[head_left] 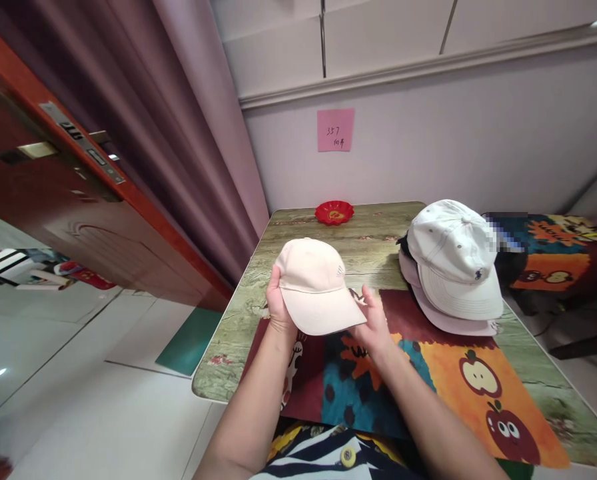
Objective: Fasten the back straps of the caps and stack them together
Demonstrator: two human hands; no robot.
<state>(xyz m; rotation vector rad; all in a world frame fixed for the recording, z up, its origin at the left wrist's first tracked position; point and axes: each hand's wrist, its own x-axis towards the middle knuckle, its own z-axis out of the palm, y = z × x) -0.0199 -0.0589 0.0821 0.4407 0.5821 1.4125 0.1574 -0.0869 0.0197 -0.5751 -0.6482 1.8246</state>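
A pale pink baseball cap (312,270) is held up over the table, its brim toward me and a small light logo on the front. My left hand (280,303) grips the cap's left side, thumb on the outside and the other fingers hidden behind it. At the right tip of the brim is my right hand (373,320), its thumb raised and its fingers partly hidden under the brim. To the right sits a stack of caps, a white cap (453,247) on top and a light mauve cap (428,310) beneath it.
A patterned mat (478,413) with apple pictures covers the near part of the wood-look table (228,340). At the far edge lies a red scalloped dish (334,213). A pink note (335,130) is on the wall. An open door (103,200) and a curtain (193,120) stand left.
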